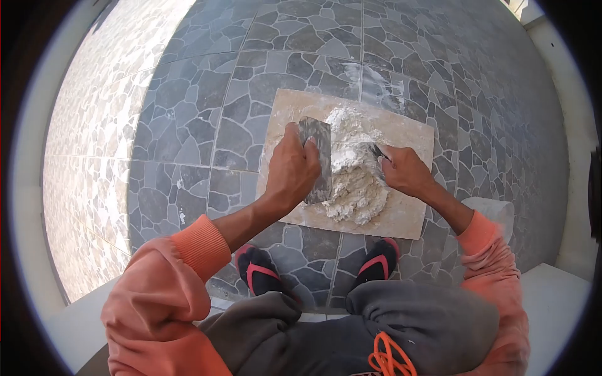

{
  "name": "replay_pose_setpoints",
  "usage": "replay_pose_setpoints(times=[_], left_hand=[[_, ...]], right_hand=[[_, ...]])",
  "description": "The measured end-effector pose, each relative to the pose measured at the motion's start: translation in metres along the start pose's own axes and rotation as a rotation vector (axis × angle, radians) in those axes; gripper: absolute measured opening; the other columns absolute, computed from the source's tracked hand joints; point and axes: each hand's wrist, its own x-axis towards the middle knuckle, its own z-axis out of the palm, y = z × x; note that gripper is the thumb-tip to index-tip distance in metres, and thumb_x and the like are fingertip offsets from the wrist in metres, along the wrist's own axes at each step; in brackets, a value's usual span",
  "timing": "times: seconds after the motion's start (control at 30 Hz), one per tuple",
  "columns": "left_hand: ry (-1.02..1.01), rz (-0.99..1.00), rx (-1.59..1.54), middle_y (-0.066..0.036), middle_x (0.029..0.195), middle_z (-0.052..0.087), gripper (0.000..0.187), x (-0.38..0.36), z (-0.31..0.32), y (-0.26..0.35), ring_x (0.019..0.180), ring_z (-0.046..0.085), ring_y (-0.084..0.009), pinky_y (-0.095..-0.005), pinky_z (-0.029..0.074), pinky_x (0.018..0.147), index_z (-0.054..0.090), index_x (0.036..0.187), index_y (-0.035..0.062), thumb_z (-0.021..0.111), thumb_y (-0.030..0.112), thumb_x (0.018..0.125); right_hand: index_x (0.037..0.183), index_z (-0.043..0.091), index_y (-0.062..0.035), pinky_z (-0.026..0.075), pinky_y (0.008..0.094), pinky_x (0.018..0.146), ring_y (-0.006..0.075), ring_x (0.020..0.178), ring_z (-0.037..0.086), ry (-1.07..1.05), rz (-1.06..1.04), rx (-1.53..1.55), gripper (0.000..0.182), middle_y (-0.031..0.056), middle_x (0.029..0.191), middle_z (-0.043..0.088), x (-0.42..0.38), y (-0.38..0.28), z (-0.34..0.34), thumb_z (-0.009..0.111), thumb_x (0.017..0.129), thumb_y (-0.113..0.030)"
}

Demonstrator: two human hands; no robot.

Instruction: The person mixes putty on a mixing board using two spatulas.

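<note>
A mound of white, powdery plaster mix (357, 188), partly damp and lumpy, is heaped on a tan square board (401, 216) on the floor. My left hand (293, 164) is closed around a flat rectangular plastering trowel (323, 160), its grey, smeared blade standing along the mound's left side. On the opposite side, my right hand (404, 169) grips a small dark-tipped scraper (376, 150) that reaches into the mix. The scraper's handle and much of its blade are hidden by my fingers and the powder.
Stone-patterned grey tiles (188, 131) surround the board, with white smears (382, 81) beyond it. My feet in red-strapped sandals (257, 269) stand at its near edge. A white container (495, 216) is beside my right forearm. Bright sunlight falls at left.
</note>
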Motion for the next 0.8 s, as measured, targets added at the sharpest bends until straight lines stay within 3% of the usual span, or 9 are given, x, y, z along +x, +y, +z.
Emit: replay_pose_setpoints(times=[0.03, 0.13, 0.17, 0.2, 0.23, 0.33, 0.47, 0.67, 0.8], left_hand=[[0.004, 0.060, 0.010, -0.031, 0.085, 0.058, 0.020, -0.001, 0.012, 0.008, 0.079, 0.057, -0.0501, -0.0556, 0.044, 0.070, 0.041, 0.102, -0.0053, 0.048, 0.012, 0.094], [-0.007, 0.212, -0.001, -0.033, 0.096, 0.055, 0.021, -0.006, 0.052, 0.024, 0.083, 0.056, -0.0525, -0.0593, 0.044, 0.074, 0.039, 0.106, -0.0035, 0.047, 0.009, 0.092], [0.035, 0.267, -0.041, -0.034, 0.088, 0.053, 0.019, -0.010, 0.066, 0.027, 0.081, 0.053, -0.0525, -0.0570, 0.041, 0.075, 0.039, 0.102, -0.0041, 0.048, 0.009, 0.091], [-0.147, 0.131, -0.043, -0.031, 0.105, 0.053, 0.025, -0.013, 0.069, 0.038, 0.088, 0.057, -0.0541, -0.0606, 0.045, 0.076, 0.036, 0.110, -0.0017, 0.049, 0.010, 0.091], [-0.152, 0.124, -0.030, -0.030, 0.107, 0.052, 0.026, -0.017, 0.075, 0.047, 0.089, 0.058, -0.0535, -0.0603, 0.046, 0.076, 0.036, 0.109, -0.0012, 0.050, 0.009, 0.090], [-0.156, 0.120, 0.007, -0.029, 0.110, 0.051, 0.029, -0.017, 0.084, 0.060, 0.090, 0.059, -0.0522, -0.0591, 0.047, 0.077, 0.036, 0.109, -0.0001, 0.054, 0.006, 0.087], [-0.128, 0.124, 0.029, -0.030, 0.110, 0.050, 0.031, -0.005, 0.079, 0.054, 0.090, 0.059, -0.0521, -0.0577, 0.048, 0.077, 0.036, 0.109, 0.0005, 0.056, 0.003, 0.085], [-0.116, 0.046, 0.074, -0.029, 0.111, 0.052, 0.024, 0.004, 0.068, 0.016, 0.090, 0.057, -0.0534, -0.0597, 0.045, 0.077, 0.035, 0.108, -0.0001, 0.050, 0.006, 0.090], [-0.076, 0.103, 0.007, -0.033, 0.101, 0.053, 0.024, -0.017, 0.065, -0.004, 0.091, 0.053, -0.0524, -0.0556, 0.042, 0.079, 0.038, 0.106, -0.0044, 0.053, 0.007, 0.091]], right_hand=[[0.102, 0.064, 0.0042, 0.043, 0.0398, 0.058, 0.0237, 0.055, 0.056, 0.033, 0.073, 0.109, 0.023, 0.0129, 0.062, 0.059, 0.000, 0.001, 0.001, 0.053, 0.089, -0.011], [0.088, 0.064, 0.0036, 0.042, 0.0353, 0.053, 0.0158, 0.054, 0.052, 0.084, 0.192, 0.388, 0.019, 0.0097, 0.060, 0.057, -0.008, -0.007, 0.000, 0.051, 0.086, -0.010], [0.087, 0.064, 0.0035, 0.040, 0.0331, 0.052, 0.0127, 0.055, 0.049, 0.085, 0.217, 0.529, 0.018, 0.0064, 0.061, 0.056, -0.009, -0.007, 0.003, 0.052, 0.086, -0.010], [0.085, 0.065, 0.0034, 0.038, 0.0309, 0.052, 0.0095, 0.056, 0.047, 0.086, 0.244, 0.672, 0.018, 0.0032, 0.061, 0.054, -0.010, -0.005, 0.009, 0.052, 0.086, -0.009], [0.084, 0.065, 0.0033, 0.037, 0.0287, 0.051, 0.0064, 0.058, 0.044, 0.088, 0.270, 0.814, 0.017, -0.0001, 0.061, 0.052, -0.012, -0.001, 0.013, 0.053, 0.086, -0.009], [0.082, 0.066, 0.0028, 0.035, 0.0272, 0.049, 0.0047, 0.058, 0.043, 0.167, 0.258, 0.871, 0.016, -0.0044, 0.063, 0.051, -0.021, 0.002, 0.017, 0.054, 0.085, -0.007], [0.086, 0.065, 0.0036, 0.034, 0.0273, 0.050, 0.0042, 0.058, 0.041, 0.157, 0.247, 0.608, 0.016, -0.0040, 0.064, 0.052, -0.038, -0.012, -0.001, 0.056, 0.087, -0.009], [0.095, 0.064, 0.0025, 0.041, 0.0287, 0.057, 0.0078, 0.062, 0.047, 0.132, 0.236, 0.625, 0.017, 0.0042, 0.067, 0.057, -0.025, -0.027, -0.062, 0.057, 0.086, -0.010], [0.099, 0.064, 0.0019, 0.049, 0.0391, 0.071, 0.0291, 0.073, 0.062, 0.027, -0.031, -0.027, 0.021, 0.0203, 0.080, 0.064, 0.040, -0.046, -0.113, 0.054, 0.083, -0.006]])
